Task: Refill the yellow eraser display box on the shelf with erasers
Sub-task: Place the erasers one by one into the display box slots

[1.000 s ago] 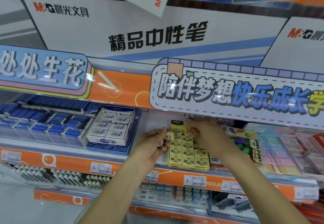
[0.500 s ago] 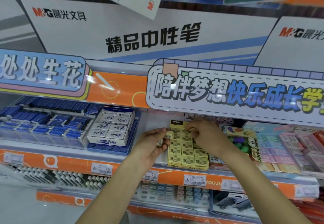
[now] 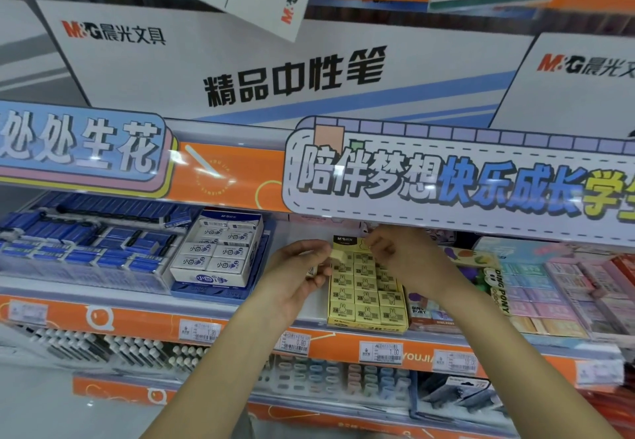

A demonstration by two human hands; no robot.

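The yellow eraser display box (image 3: 367, 326) stands on the middle shelf, filled with rows of yellow rabbit-print erasers (image 3: 366, 297). My left hand (image 3: 298, 272) is just left of the box, fingers curled around small erasers, with one yellow eraser (image 3: 338, 255) at its fingertips by the box's back left corner. My right hand (image 3: 402, 256) hovers over the back rows of the box, fingers pinched near the box's raised back flap (image 3: 346, 240). What its fingertips hold is hidden.
A white eraser box (image 3: 220, 256) and blue erasers (image 3: 86, 243) sit to the left. Pastel eraser packs (image 3: 549, 287) lie to the right. A banner (image 3: 446, 181) overhangs the shelf closely. Price tags (image 3: 380, 352) line the orange shelf edge; pens fill the shelf below.
My right hand has shifted slightly back toward the box's flap. My left hand has raised a yellow eraser to the box's back left corner.
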